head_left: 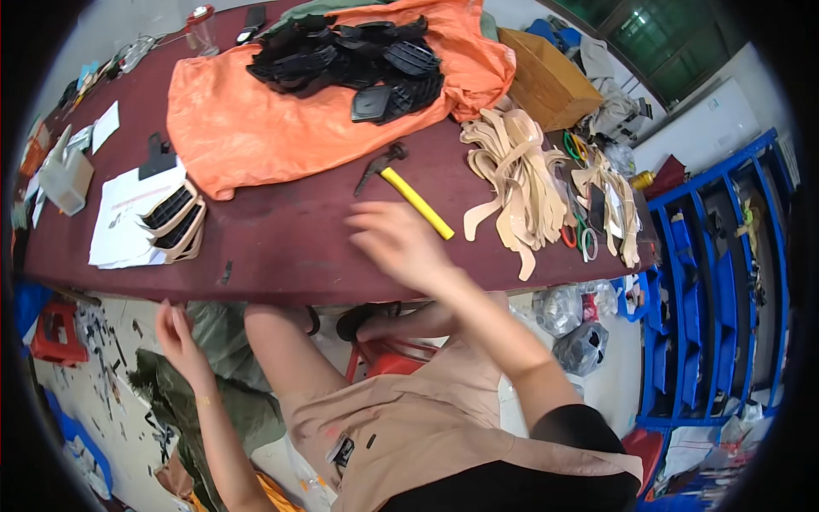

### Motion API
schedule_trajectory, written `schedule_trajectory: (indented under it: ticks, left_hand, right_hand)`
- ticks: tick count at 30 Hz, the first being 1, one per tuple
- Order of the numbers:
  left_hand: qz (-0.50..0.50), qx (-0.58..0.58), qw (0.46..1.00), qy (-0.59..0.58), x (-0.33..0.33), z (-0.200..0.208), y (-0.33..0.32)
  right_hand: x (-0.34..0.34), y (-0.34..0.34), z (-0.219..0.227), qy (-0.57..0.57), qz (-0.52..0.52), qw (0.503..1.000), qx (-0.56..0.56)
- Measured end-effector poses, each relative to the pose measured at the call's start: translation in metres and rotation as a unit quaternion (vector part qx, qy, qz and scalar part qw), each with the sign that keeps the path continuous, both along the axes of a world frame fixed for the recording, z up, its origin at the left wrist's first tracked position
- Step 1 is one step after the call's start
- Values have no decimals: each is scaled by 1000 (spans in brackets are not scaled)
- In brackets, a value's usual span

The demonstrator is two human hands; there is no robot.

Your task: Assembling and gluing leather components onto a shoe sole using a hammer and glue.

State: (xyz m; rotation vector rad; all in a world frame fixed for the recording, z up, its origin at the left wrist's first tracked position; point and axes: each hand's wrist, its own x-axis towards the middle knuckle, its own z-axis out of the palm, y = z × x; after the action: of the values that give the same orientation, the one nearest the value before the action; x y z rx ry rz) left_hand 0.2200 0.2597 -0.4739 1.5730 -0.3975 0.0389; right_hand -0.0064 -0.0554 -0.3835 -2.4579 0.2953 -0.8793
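Observation:
My right hand (394, 243) is over the dark red tabletop (290, 230), fingers stretched out and slightly blurred, with nothing visible in them. Just beyond it lies a hammer (416, 201) with a yellow handle and dark head. Below the table's front edge, my left hand (181, 341) has its fingers extended and appears to hold nothing. Nearest to it on the table, several black slatted parts with beige edging (177, 224) lean in a stack on white paper sheets (124, 218). A small dark piece (227, 271) lies near the front edge.
Black plastic parts (358, 64) are heaped on an orange sheet (230, 111) at the back. To the right lie beige strips (512, 175) and scissors (583, 239), with a wooden box (546, 77) behind. A white container (66, 181) stands left. Blue shelving (715, 290) stands right.

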Motion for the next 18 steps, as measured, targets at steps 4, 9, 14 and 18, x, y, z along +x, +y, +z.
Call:
schedule_trajectory:
  ticks: [4, 9, 14, 18]
  left_hand:
    - [8, 18, 997, 74, -62, -7, -2]
    - [-224, 146, 962, 56, -141, 65, -129]
    - [-289, 0, 956, 55, -171, 54, -214]
    - [-410, 54, 851, 323, -177, 65, -248]
  right_hand:
    - [-117, -120, -11, 111, -331, 937, 15]
    - [-133, -188, -37, 316, -514, 797, -33]
    - [-83, -129, 33, 43, -102, 818, 564]
    - [-80, -65, 15, 162, 11, 811, 563]
